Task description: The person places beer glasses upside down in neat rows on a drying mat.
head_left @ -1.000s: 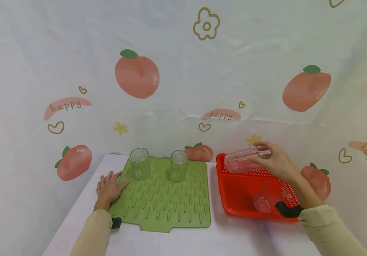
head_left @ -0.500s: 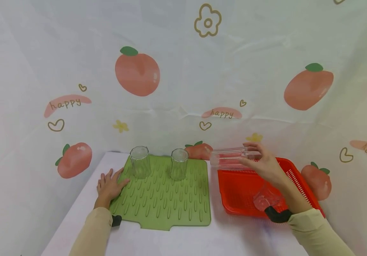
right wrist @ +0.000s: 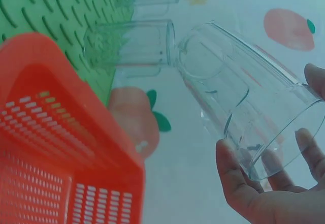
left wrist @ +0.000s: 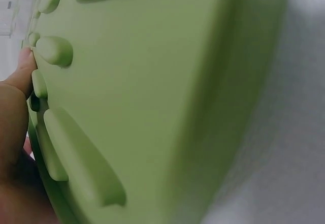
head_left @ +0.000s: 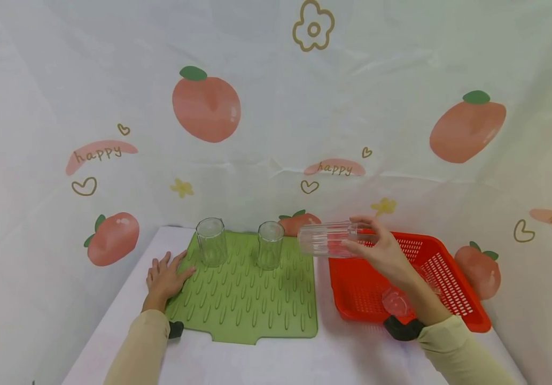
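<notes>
Gripping one glass [head_left: 324, 240] sideways in my right hand [head_left: 382, 251], near the far right corner of the green mat [head_left: 237, 307], I judge the transfer half done: two glasses [head_left: 212, 245] stand far on the mat, my spread left hand [head_left: 166, 279] at its left edge, another glass [head_left: 395, 302] left in the red basket [head_left: 357, 286].

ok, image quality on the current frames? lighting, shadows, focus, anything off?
Head: soft, even light, faint shadow along the near side of the red basket. Left wrist: right-hand edge of the green mat badly out of focus, grey area beyond it too blurred to identify. Right wrist: cool bluish cast, thin highlights on the held glass, nearby basket rim slightly soft.
</notes>
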`<move>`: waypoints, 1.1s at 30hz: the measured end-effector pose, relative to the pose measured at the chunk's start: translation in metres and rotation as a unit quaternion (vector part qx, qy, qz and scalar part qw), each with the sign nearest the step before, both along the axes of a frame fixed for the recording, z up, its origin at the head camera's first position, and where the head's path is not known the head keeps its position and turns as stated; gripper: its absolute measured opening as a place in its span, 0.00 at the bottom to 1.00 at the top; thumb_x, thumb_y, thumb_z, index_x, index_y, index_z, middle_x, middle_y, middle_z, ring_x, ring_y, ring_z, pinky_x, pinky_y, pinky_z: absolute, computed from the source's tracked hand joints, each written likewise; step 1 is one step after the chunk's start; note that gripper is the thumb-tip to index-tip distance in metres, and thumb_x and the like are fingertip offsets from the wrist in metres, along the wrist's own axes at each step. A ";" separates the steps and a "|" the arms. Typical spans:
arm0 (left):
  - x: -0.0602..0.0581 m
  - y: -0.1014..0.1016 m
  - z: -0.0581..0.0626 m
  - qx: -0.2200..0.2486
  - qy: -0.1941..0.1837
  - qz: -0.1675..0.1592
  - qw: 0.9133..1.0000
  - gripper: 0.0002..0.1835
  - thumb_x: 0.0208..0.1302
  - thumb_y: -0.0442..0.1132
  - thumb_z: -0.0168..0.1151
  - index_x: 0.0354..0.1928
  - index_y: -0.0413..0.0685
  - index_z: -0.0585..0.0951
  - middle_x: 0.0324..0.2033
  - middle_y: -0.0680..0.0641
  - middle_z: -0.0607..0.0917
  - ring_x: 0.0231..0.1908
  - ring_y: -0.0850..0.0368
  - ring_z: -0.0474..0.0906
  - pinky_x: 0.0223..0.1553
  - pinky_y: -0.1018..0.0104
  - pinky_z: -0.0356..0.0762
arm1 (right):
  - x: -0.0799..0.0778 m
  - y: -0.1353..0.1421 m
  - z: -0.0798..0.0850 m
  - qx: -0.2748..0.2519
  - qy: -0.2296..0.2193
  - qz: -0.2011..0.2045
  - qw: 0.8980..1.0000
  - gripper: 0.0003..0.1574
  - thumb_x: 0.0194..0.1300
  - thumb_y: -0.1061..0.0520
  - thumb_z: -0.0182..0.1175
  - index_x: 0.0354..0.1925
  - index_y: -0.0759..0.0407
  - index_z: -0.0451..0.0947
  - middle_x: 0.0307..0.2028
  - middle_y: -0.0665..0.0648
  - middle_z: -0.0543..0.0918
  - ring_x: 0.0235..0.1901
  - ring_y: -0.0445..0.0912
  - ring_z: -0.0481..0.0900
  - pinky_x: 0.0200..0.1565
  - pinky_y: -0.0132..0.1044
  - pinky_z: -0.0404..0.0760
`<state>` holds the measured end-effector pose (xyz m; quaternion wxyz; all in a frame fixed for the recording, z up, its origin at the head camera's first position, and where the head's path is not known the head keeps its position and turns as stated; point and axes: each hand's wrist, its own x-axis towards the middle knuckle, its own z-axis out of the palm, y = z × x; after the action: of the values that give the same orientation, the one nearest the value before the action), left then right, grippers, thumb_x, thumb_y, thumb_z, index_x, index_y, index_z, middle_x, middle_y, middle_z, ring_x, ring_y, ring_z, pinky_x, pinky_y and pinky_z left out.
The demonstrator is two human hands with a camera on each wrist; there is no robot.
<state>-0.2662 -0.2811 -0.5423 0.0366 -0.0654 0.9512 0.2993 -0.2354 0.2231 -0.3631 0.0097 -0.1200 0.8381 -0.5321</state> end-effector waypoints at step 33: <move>-0.002 -0.002 -0.003 -0.010 -0.001 -0.005 1.000 0.38 0.68 0.60 0.51 0.74 0.56 0.54 0.74 0.31 0.40 0.70 0.23 0.25 0.64 0.26 0.25 | 0.019 -0.093 -0.057 -0.090 -0.037 0.069 0.993 0.35 0.59 0.54 0.67 0.60 0.54 0.63 0.59 0.57 0.70 0.59 0.54 0.71 0.51 0.39 0.81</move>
<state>-0.2686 -0.2827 -0.5454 0.0383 -0.0610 0.9545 0.2895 -0.2163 0.1303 -0.4205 0.0661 -0.1582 0.7759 -0.6071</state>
